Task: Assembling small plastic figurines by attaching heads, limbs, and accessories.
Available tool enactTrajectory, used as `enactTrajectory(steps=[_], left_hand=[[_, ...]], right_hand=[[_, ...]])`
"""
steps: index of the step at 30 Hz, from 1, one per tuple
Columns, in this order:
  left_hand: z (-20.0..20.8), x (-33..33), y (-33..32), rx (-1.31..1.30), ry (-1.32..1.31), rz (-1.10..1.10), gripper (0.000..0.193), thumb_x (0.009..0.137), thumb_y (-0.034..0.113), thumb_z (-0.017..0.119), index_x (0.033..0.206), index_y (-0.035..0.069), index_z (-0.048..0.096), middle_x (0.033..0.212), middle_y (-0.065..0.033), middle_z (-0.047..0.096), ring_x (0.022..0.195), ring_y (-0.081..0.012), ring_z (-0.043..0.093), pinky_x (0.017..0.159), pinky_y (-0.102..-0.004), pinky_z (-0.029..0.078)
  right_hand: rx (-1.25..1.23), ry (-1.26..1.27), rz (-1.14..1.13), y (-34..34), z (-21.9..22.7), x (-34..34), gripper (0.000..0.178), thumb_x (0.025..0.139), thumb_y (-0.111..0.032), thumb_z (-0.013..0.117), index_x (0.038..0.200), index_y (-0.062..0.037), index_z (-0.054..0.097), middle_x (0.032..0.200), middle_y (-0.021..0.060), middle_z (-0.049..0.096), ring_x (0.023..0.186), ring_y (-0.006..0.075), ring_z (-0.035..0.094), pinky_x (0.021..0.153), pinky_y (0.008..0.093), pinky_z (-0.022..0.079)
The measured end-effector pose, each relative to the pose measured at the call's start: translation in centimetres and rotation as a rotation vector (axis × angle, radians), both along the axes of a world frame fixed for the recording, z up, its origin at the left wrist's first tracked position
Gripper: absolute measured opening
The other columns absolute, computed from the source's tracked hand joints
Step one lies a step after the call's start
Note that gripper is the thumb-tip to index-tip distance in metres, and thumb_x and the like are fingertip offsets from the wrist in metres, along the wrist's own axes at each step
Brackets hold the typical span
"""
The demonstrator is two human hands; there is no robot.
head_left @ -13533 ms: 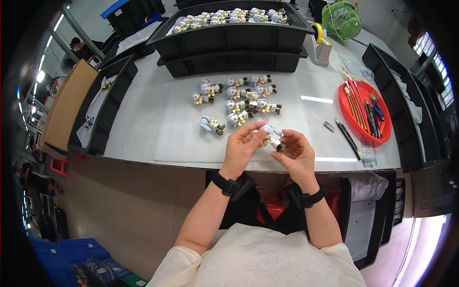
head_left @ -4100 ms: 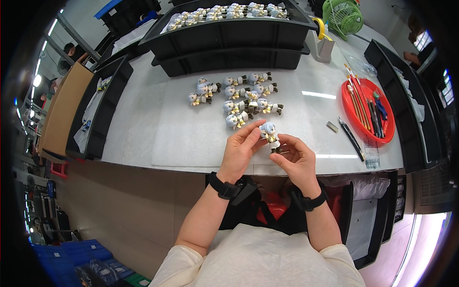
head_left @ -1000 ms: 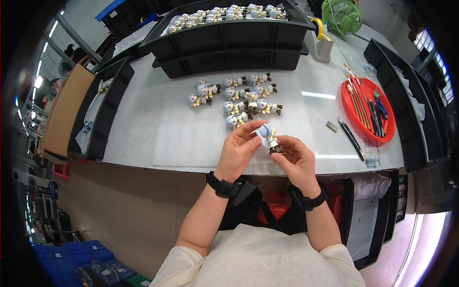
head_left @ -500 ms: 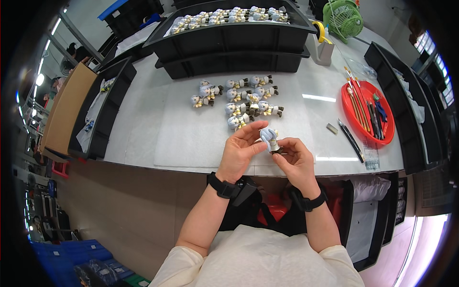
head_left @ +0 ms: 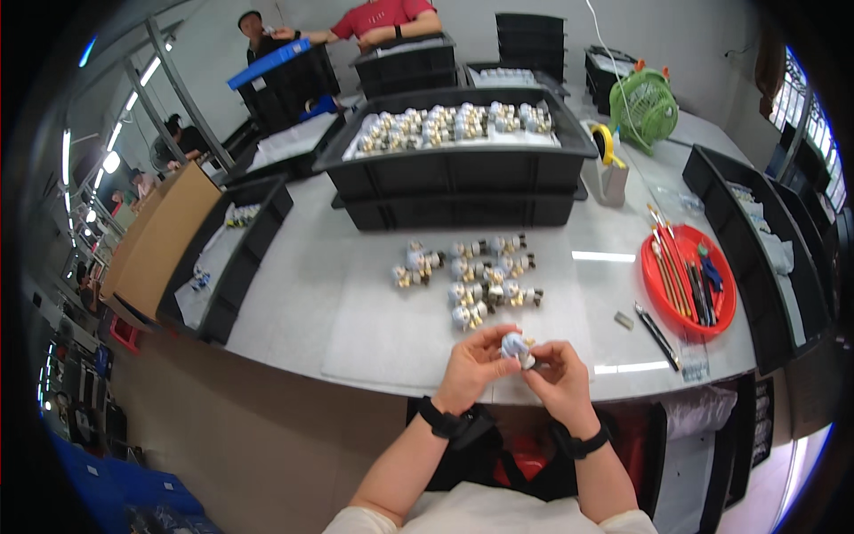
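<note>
Over the near edge of the table, both my hands hold one small figurine (head_left: 513, 346) with pale blue-grey hair and a white body. My left hand (head_left: 470, 372) closes its fingers on the hair side. My right hand (head_left: 562, 384) pinches the lower end, and its fingertips hide part of the legs. Just beyond my hands, several similar figurines (head_left: 467, 270) with dark feet lie in loose rows on the white tabletop (head_left: 365, 329).
Stacked black bins (head_left: 454, 173) full of figurines stand ahead. To the right are a red tray (head_left: 648, 294) of brushes, a black pen-like tool (head_left: 656, 336), a small grey block (head_left: 624, 319), a tape dispenser (head_left: 612, 182) and a green fan (head_left: 644, 107). Beyond stands a person in red (head_left: 391, 16).
The view has tipped upward, so the far bins and people now show. The figurine has turned a little between my fingers; both hands still hold it.
</note>
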State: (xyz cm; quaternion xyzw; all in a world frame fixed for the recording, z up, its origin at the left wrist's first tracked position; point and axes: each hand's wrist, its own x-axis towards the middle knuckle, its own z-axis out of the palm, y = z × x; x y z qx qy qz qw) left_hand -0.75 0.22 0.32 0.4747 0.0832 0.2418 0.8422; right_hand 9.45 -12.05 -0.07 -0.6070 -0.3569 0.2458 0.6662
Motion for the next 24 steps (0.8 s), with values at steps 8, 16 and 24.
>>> enactTrajectory(steps=[8, 16, 24], left_hand=[[-0.2, -0.2, 0.0, -0.024, -0.004, 0.014, 0.038, 0.075, -0.009, 0.056, 0.112, 0.000, 0.051, 0.104, -0.0079, 0.056, 0.093, -0.0139, 0.054, 0.083, -0.0259, 0.044], [0.2, 0.3, -0.1, 0.102, -0.023, -0.117, 0.038, 0.079, -0.006, 0.050, 0.117, 0.000, 0.048, 0.114, -0.0056, 0.053, 0.096, -0.0101, 0.052, 0.084, -0.0227, 0.041], [1.0, -0.5, -0.7, 0.117, 0.015, -0.057, 0.035, 0.079, -0.005, 0.051, 0.114, 0.000, 0.050, 0.116, -0.0073, 0.052, 0.102, -0.0125, 0.049, 0.089, -0.0267, 0.038]], right_hand=[[0.101, 0.177, 0.112, -0.6, 1.4, 0.2, 0.023, 0.078, -0.005, 0.061, 0.096, 0.0007, 0.047, 0.090, 0.0068, 0.055, 0.080, 0.0118, 0.055, 0.068, 0.0238, 0.048], [0.113, 0.295, 0.268, -1.1, 0.8, 1.2, 0.017, 0.083, -0.003, 0.053, 0.098, 0.0008, 0.047, 0.090, 0.0063, 0.055, 0.079, 0.0097, 0.053, 0.069, 0.0244, 0.048], [0.138, 0.244, 0.140, -1.7, 0.6, -0.2, 0.021, 0.078, -0.001, 0.059, 0.096, 0.0011, 0.048, 0.090, 0.0073, 0.056, 0.079, 0.0099, 0.055, 0.065, 0.0211, 0.047]])
